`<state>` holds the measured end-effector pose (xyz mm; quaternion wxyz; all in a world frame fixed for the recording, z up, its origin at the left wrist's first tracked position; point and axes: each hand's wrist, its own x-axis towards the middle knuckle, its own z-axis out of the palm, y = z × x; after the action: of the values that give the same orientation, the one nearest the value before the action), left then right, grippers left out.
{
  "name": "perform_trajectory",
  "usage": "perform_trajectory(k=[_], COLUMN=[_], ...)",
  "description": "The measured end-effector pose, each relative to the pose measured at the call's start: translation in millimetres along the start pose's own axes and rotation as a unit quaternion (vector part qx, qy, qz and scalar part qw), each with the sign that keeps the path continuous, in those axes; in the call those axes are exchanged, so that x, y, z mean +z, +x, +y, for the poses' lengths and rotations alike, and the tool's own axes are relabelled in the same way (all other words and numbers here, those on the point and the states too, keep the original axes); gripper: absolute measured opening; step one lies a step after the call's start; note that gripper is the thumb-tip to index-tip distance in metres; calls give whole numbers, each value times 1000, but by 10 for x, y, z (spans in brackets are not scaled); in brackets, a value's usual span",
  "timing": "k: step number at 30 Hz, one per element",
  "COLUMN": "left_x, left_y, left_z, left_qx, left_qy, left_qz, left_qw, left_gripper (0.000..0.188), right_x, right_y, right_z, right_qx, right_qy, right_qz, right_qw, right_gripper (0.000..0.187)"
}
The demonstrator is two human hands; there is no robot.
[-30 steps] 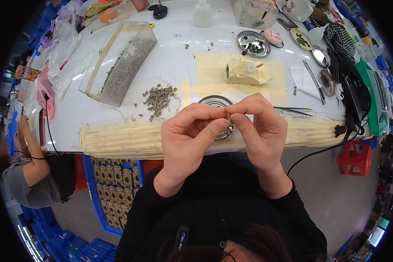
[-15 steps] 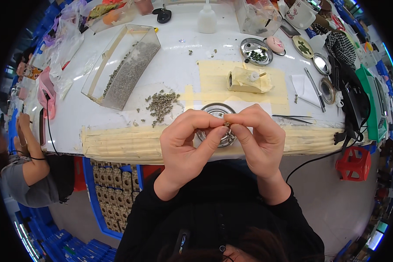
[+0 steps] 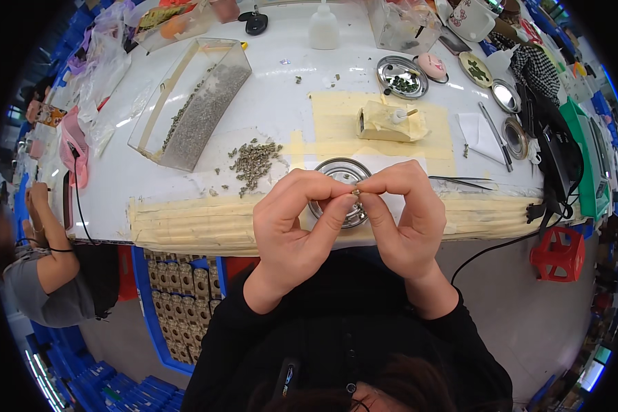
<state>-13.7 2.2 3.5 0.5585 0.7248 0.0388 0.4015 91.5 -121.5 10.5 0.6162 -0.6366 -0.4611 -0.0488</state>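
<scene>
Centre frame, the left hand (image 3: 292, 223) and right hand (image 3: 408, 223), each closed to a pinch, hold a tiny metallic part (image 3: 356, 193) above a silvery dish (image 3: 340, 167).

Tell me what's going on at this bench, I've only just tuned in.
A person's left hand and right hand meet fingertip to fingertip, pinching a tiny part; its details are too small to tell. They partly hide a round metal dish on the table. Left of the dish lies a loose pile of small grey-green pieces, with a clear container of small grains beyond. Dark tweezers lie to the right, untouched.
</scene>
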Motion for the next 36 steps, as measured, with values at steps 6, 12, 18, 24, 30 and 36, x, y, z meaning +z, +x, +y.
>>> perform_trajectory(k=[6, 12, 18, 24, 30, 36], left_x=[19, -18, 4, 4, -16, 27], left_y=[53, 67, 55, 29, 10, 76], left_z=[50, 30, 21, 7, 23, 6], left_qx=[138, 193, 150, 104, 82, 115], left_qy=[162, 200, 163, 104, 111, 163], left_qz=[24, 12, 14, 14, -2, 26], left_qw=[977, 960, 975, 989, 990, 980], left_gripper=[22, 25, 22, 19, 17, 17], right_x=[-42, -70, -66, -51, -33, -122], right_y=[-23, -47, -42, -36, -52, 27], right_z=[-41, -54, -59, -52, -59, -15], right_qx=[100, 155, 194, 200, 210, 104], right_qy=[85, 151, 192, 192, 198, 54], right_qz=[-33, -54, -59, -64, -50, -1], right_qw=[991, 975, 960, 959, 956, 993], right_gripper=[9, 8, 9, 10, 11, 10])
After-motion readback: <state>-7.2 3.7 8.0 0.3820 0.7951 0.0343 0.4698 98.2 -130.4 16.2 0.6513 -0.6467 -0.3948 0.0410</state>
